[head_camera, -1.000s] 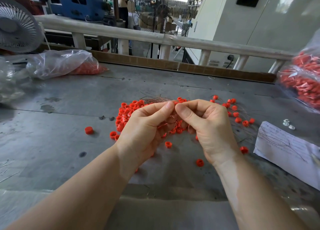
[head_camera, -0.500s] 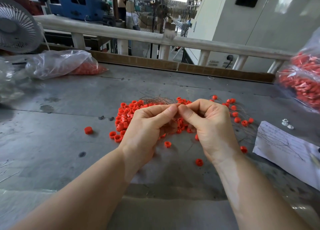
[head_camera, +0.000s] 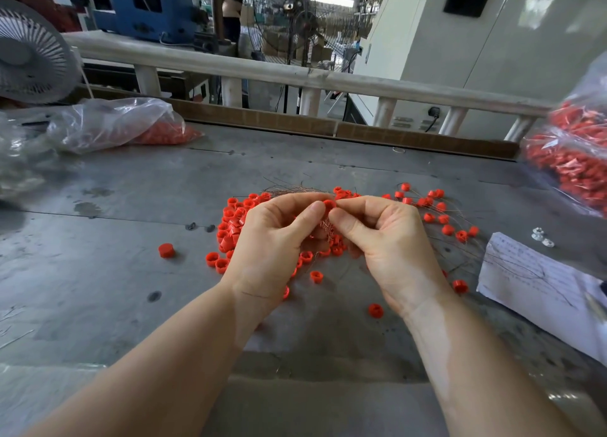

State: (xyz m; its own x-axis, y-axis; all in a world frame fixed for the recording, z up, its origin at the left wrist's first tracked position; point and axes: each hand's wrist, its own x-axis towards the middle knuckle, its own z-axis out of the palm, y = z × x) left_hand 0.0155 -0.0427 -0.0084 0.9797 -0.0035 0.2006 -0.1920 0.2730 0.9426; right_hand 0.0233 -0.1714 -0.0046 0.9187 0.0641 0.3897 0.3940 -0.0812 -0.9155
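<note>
Left hand (head_camera: 272,239) and right hand (head_camera: 387,239) both pinching one red cap (head_camera: 328,204) at the fingertips, held above the cap pile (head_camera: 234,221) on the tabletop (head_camera: 98,272) – thin wires (head_camera: 323,228) just below it.

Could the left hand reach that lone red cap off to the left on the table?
Probably yes: only bare table lies between the left hand and the lone red cap. Its fingers, though, are busy pinching a second cap with the right hand.
</note>
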